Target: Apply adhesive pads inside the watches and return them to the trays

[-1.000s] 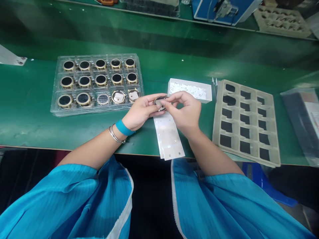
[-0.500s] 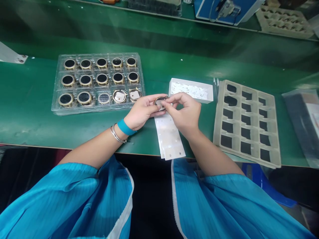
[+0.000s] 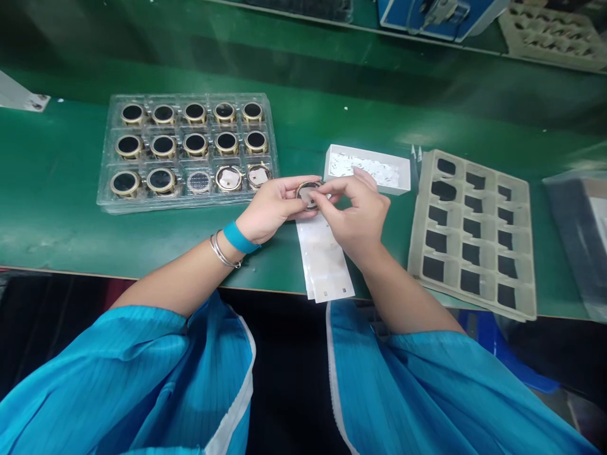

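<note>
From my remote seat, the left hand [image 3: 270, 208] is curled around a round gold-rimmed case [image 3: 308, 194], gripping it by the edge, while the right hand [image 3: 358, 215] pinches at its face with thumb and fingertips. Those fingers hide most of the face, so I can't make out exactly what they are pressing on (the picture is soft there). The case is held just above a white backing strip [image 3: 325, 259], which lies on the green bench [image 3: 57, 158] beneath the hands. Just beyond the right hand, a white box [image 3: 367, 158] holds small white pieces. Left of the hands, a clear plastic tray [image 3: 175, 205] carries rows of gold-rimmed rings: most have black centres, two show pale patches, one a silvery grid. Right of the hands, a beige tray [image 3: 415, 253] has black square pockets. The left wrist wears a blue band [image 3: 241, 237] and metal bangles [image 3: 222, 251].
</note>
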{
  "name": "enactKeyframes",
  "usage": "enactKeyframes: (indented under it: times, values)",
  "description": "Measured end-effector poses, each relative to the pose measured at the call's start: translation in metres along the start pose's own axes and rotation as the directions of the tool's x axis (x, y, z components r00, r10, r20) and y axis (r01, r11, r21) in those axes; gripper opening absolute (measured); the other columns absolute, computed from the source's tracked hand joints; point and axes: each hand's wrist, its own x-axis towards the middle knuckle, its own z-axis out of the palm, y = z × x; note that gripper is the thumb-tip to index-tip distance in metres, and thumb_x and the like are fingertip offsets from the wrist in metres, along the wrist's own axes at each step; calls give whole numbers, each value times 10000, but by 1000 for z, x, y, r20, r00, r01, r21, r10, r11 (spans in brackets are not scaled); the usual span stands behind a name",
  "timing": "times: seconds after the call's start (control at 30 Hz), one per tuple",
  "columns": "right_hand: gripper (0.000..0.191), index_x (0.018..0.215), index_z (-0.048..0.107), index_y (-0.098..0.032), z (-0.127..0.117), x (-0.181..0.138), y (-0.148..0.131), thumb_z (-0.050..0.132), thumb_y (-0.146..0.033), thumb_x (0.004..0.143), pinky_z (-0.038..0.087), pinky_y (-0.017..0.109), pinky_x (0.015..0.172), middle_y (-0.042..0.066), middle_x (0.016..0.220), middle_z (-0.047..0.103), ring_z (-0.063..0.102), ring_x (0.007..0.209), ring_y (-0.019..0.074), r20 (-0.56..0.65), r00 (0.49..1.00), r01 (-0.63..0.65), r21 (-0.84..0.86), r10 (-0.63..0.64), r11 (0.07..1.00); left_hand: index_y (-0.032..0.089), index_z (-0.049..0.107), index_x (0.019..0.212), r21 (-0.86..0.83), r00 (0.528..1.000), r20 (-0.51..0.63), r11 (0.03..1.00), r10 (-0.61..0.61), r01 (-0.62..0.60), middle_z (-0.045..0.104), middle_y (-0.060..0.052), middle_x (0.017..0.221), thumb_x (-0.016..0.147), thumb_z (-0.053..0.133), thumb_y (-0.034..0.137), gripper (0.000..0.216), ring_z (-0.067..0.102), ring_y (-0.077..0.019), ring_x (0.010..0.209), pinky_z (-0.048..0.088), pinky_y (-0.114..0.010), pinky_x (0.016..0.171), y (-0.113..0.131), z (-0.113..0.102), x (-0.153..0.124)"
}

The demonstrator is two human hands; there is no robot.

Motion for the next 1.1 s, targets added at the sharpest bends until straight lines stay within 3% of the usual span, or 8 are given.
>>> enactKeyframes:
  times: [0.27,0.4,0.5,0.67,0.9,1.1]
  values:
    - [148,777,591,-253,0,1,3,629,-317,905,336,557,1126,-14,725,592,592,823,207,-24,998,51,-103,-54,993,118,697,1108,-24,999,-31,999,-30,29,725,-20,859,724,662,3,403,711,-150,860,600,-322,887,-1,2,1]
    - [161,811,567,-243,-7,6,10,653,-358,884,457,507,983,16,789,592,580,892,237,-41,999,-17,-66,14,998,118,696,1115,0,999,-29,999,-36,36,737,-53,963,721,654,-3,414,717,-175,914,589,-347,918,1,3,1]
    - [106,877,567,-240,-13,10,17,611,-334,898,485,470,900,35,870,585,576,940,244,-65,996,-69,-5,69,998,107,689,1130,16,997,-45,998,-57,58,742,-69,937,740,652,18,402,729,-182,868,598,-355,894,5,4,0]
    - [46,929,570,-251,-13,10,19,550,-289,911,466,506,915,48,910,565,581,983,257,-107,992,-59,38,63,998,100,705,1063,29,992,-84,995,-92,95,735,-69,837,839,624,136,242,732,-170,757,620,-330,793,5,2,3]
    - [89,899,554,-261,-8,7,12,613,-231,839,469,509,915,46,902,574,586,977,265,-44,999,7,106,-3,994,103,697,977,73,988,-86,988,-127,133,717,-42,773,844,622,140,158,699,-126,645,609,-256,678,3,1,5]
    - [241,987,525,-251,-3,8,9,644,-209,781,461,509,944,58,1009,568,569,1042,270,57,992,104,159,-115,982,108,679,915,99,987,-116,987,-116,127,696,-31,765,817,637,111,106,664,-100,645,586,-236,660,7,3,5]
